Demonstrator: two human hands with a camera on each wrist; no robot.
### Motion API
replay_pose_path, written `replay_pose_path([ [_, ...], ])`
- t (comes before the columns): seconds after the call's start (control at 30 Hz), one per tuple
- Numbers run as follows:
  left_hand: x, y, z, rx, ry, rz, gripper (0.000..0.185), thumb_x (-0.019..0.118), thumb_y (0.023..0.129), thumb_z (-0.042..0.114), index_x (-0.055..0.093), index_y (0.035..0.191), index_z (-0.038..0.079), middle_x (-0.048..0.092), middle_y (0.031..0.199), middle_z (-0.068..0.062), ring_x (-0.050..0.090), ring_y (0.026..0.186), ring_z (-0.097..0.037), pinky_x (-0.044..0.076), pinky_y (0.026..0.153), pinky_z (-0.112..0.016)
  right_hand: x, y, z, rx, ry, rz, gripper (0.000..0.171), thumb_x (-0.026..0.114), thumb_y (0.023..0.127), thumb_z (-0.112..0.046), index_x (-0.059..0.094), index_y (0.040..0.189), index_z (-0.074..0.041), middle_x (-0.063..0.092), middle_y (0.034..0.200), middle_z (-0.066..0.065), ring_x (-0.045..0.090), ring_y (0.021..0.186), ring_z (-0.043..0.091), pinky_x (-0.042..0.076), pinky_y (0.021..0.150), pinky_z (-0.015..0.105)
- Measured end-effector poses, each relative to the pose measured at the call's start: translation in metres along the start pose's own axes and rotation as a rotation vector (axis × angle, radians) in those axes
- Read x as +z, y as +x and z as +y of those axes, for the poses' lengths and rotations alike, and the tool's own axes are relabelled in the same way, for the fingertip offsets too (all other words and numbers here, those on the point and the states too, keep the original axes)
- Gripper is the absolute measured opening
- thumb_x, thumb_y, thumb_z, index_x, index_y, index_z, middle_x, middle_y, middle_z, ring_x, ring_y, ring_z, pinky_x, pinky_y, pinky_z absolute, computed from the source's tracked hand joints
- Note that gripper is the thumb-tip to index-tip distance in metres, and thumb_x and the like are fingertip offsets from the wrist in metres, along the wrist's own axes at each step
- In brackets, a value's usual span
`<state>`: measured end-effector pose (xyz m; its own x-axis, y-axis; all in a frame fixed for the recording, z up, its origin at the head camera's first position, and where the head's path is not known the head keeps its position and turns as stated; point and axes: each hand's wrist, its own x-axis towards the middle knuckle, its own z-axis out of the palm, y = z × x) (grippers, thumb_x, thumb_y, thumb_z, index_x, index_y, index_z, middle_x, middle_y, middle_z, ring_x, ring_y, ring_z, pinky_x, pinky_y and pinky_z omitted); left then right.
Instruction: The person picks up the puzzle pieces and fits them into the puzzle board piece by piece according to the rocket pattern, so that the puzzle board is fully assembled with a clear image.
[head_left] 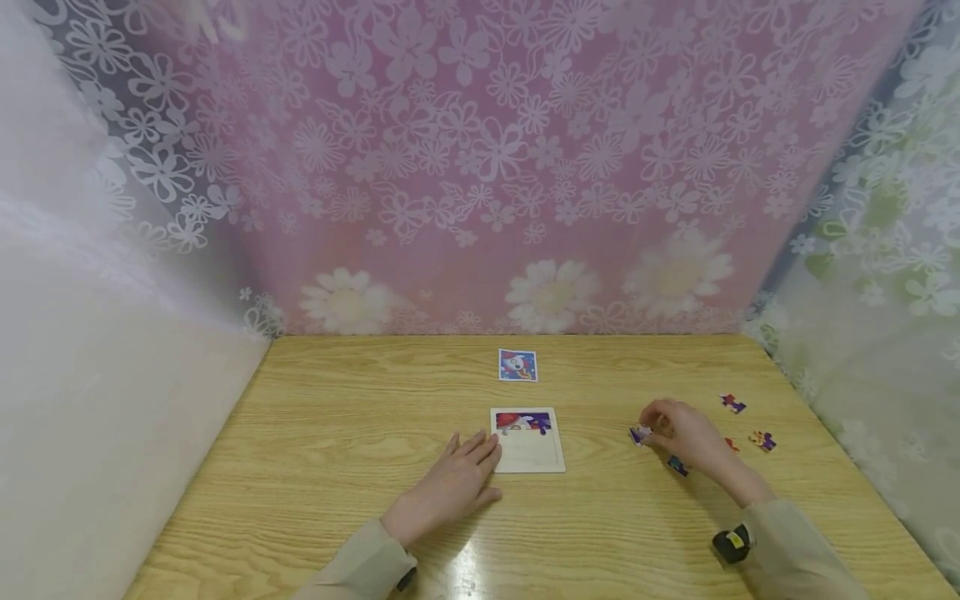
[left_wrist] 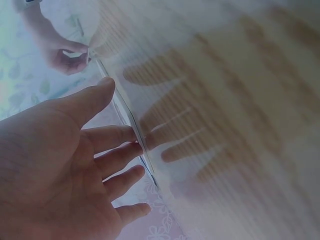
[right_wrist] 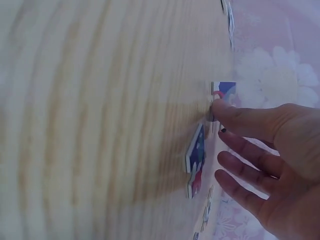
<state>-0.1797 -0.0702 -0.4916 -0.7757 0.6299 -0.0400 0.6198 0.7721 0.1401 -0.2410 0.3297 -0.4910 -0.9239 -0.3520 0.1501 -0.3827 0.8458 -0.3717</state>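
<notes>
My left hand point(head_left: 452, 487) lies with its fingers outstretched, fingertips touching the left edge of a white puzzle tray point(head_left: 527, 457). In the left wrist view, that hand point(left_wrist: 95, 150) has its fingers spread against the tray's edge. Joined puzzle pieces point(head_left: 517, 422) with a red and purple picture fill the tray's upper strip; its lower part is bare. Off to the right, my right hand point(head_left: 686, 437) pinches a purple and white puzzle piece point(head_left: 637, 435) between thumb and fingers. The right wrist view has this piece point(right_wrist: 226, 90) raised on edge by the table.
Near the right hand lie a dark blue piece point(head_left: 678, 466), a red and purple one point(head_left: 732, 403), a yellow and purple one point(head_left: 762, 441) and a partly hidden red one point(head_left: 732, 445). Behind the tray sits a small picture card point(head_left: 517, 365). Flowered curtains point(head_left: 480, 167) border the wooden table point(head_left: 360, 392).
</notes>
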Motion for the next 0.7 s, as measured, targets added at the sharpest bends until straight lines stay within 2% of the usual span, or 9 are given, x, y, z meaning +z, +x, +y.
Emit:
replay_pose_path([
  [0.2, 0.002, 0.001, -0.001, -0.001, 0.007, 0.001, 0.065, 0.055, 0.103, 0.043, 0.042, 0.153, 0.004, 0.037, 0.161, -0.010, 0.030, 0.151, -0.029, 0.027, 0.121, -0.056, 0.001, -0.001, 0.002, 0.041, 0.064, 0.036, 0.015, 0.078, 0.089, -0.010, 0.067, 0.098, -0.016, 0.069, 0.088, -0.006, 0.065, 0.080, 0.015, 0.056, 0.067, 0.034],
  [0.33, 0.003, 0.001, -0.001, 0.001, 0.008, 0.002, 0.065, 0.055, 0.103, 0.044, 0.042, 0.153, 0.004, 0.037, 0.161, -0.010, 0.030, 0.151, -0.029, 0.027, 0.121, -0.056, 0.000, -0.001, 0.000, 0.059, 0.143, 0.072, 0.012, 0.076, 0.091, -0.011, 0.068, 0.098, -0.016, 0.071, 0.089, -0.003, 0.068, 0.082, 0.018, 0.060, 0.071, 0.035],
  [0.37, 0.003, 0.001, -0.001, 0.002, 0.008, 0.001, 0.065, 0.055, 0.103, 0.044, 0.042, 0.153, 0.005, 0.037, 0.161, -0.010, 0.030, 0.151, -0.029, 0.027, 0.121, -0.056, 0.000, -0.001, -0.001, 0.067, 0.160, 0.079, 0.011, 0.076, 0.091, -0.012, 0.069, 0.099, -0.016, 0.072, 0.090, -0.001, 0.070, 0.082, 0.018, 0.060, 0.069, 0.033],
  [0.47, 0.004, 0.001, -0.001, 0.002, 0.003, 0.000, 0.065, 0.056, 0.103, 0.043, 0.042, 0.153, 0.004, 0.037, 0.161, -0.010, 0.030, 0.151, -0.029, 0.026, 0.121, -0.057, -0.002, -0.001, -0.005, 0.097, 0.227, 0.091, 0.011, 0.075, 0.093, -0.015, 0.069, 0.101, -0.016, 0.075, 0.096, 0.006, 0.073, 0.083, 0.022, 0.053, 0.050, 0.030],
  [0.53, 0.004, 0.001, -0.001, 0.000, 0.003, 0.000, 0.065, 0.056, 0.103, 0.043, 0.042, 0.153, 0.004, 0.036, 0.162, -0.010, 0.030, 0.151, -0.029, 0.026, 0.121, -0.057, -0.003, -0.001, -0.008, 0.102, 0.263, 0.094, 0.011, 0.074, 0.094, -0.016, 0.069, 0.104, -0.015, 0.075, 0.101, 0.010, 0.074, 0.084, 0.025, 0.048, 0.047, 0.027],
  [0.6, 0.006, 0.001, -0.002, -0.001, 0.002, 0.000, 0.065, 0.056, 0.103, 0.043, 0.042, 0.153, 0.004, 0.036, 0.162, -0.010, 0.030, 0.151, -0.029, 0.026, 0.121, -0.057, -0.003, -0.001, -0.011, 0.103, 0.298, 0.097, 0.012, 0.073, 0.095, -0.017, 0.070, 0.106, -0.014, 0.074, 0.104, 0.012, 0.075, 0.085, 0.026, 0.047, 0.047, 0.026],
  [0.7, 0.006, 0.001, -0.002, -0.001, 0.002, 0.001, 0.065, 0.056, 0.103, 0.043, 0.042, 0.154, 0.005, 0.036, 0.162, -0.010, 0.029, 0.151, -0.029, 0.025, 0.121, -0.057, -0.002, -0.001, -0.014, 0.086, 0.327, 0.111, 0.014, 0.071, 0.096, -0.016, 0.070, 0.110, -0.011, 0.073, 0.105, 0.012, 0.075, 0.086, 0.025, 0.055, 0.062, 0.024],
])
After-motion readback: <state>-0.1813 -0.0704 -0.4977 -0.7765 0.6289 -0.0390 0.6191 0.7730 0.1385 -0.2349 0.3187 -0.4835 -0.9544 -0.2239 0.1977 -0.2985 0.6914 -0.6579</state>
